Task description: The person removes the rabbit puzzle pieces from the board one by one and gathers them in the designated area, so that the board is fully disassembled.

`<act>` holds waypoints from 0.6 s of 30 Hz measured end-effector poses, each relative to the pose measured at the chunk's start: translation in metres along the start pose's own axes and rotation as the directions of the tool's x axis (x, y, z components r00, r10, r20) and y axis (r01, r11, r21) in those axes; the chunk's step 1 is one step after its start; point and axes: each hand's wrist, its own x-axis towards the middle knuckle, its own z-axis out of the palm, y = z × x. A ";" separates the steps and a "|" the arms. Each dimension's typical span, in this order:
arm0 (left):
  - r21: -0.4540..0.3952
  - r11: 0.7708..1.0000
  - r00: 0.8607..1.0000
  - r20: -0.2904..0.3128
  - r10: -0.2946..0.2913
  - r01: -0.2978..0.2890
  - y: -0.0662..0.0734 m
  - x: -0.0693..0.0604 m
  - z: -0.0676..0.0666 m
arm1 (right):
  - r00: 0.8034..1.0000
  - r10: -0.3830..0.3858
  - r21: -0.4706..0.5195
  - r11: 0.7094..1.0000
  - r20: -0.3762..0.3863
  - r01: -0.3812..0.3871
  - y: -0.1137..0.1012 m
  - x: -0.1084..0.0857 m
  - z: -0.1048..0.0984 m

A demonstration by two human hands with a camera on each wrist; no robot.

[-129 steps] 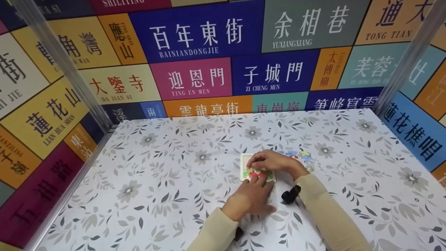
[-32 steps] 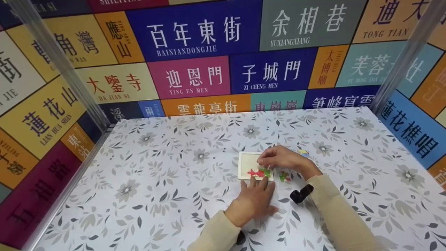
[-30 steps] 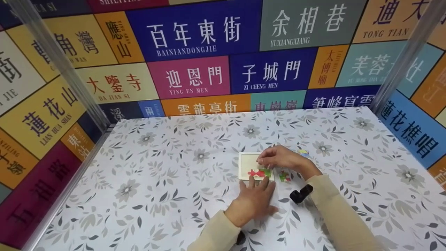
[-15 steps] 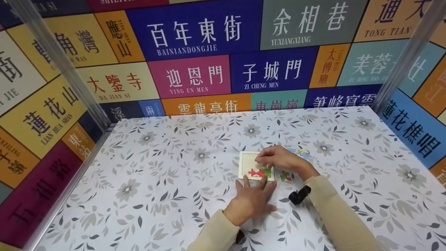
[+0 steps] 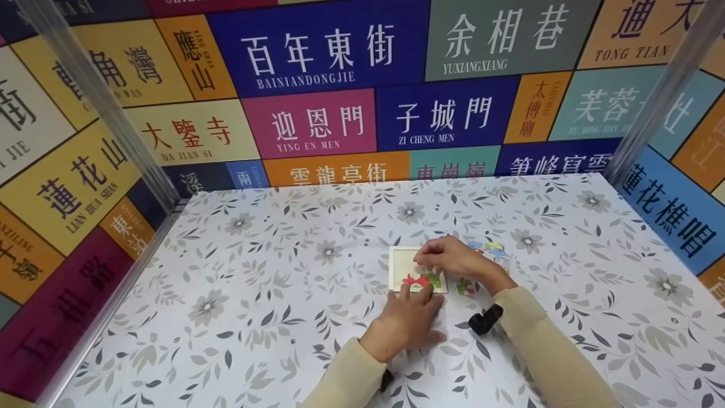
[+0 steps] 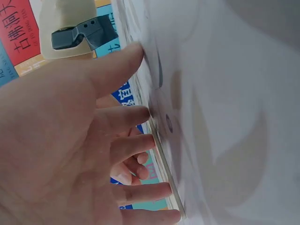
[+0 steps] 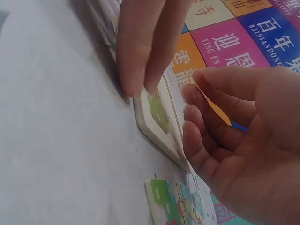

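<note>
A small cream puzzle tray [image 5: 401, 259] lies on the table, with red and green jigsaw pieces [image 5: 417, 280] along its near side and bare board farther back. Straight fingers of my left hand [image 5: 403, 321] rest at the tray's near edge; the left wrist view shows the fingertips touching its thin rim [image 6: 165, 164]. My right hand [image 5: 460, 262] hovers over the tray's far right part. In the right wrist view, its fingers [image 7: 201, 150] are loosely curled with the thumb near the index finger, and no piece shows between them.
Right of the tray lies a loose green-and-red piece [image 5: 464, 287]. Behind it are several blue and yellow pieces [image 5: 491, 248], partly hidden by the right hand. A floral cloth [image 5: 255, 294] covers the table, and a sign-covered wall [image 5: 317, 51] stands behind.
Since the oldest frame, the tray's near left part has become bare and a green-and-red piece has appeared on the table to its right. In the last second, both hands have barely moved.
</note>
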 end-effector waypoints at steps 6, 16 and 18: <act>-0.088 0.996 0.998 0.054 0.012 -0.008 -0.006 -0.003 -0.002 | 0.999 0.003 -0.081 0.997 0.045 0.001 0.000 -0.001 0.001; -0.125 0.991 0.997 0.061 0.046 -0.038 -0.014 -0.003 -0.002 | 0.992 -0.041 -0.152 0.987 0.118 0.059 -0.003 -0.004 -0.003; -0.119 0.992 0.997 0.058 0.048 -0.041 -0.015 -0.003 -0.001 | 0.991 -0.058 -0.160 0.984 0.120 0.077 -0.004 -0.004 -0.003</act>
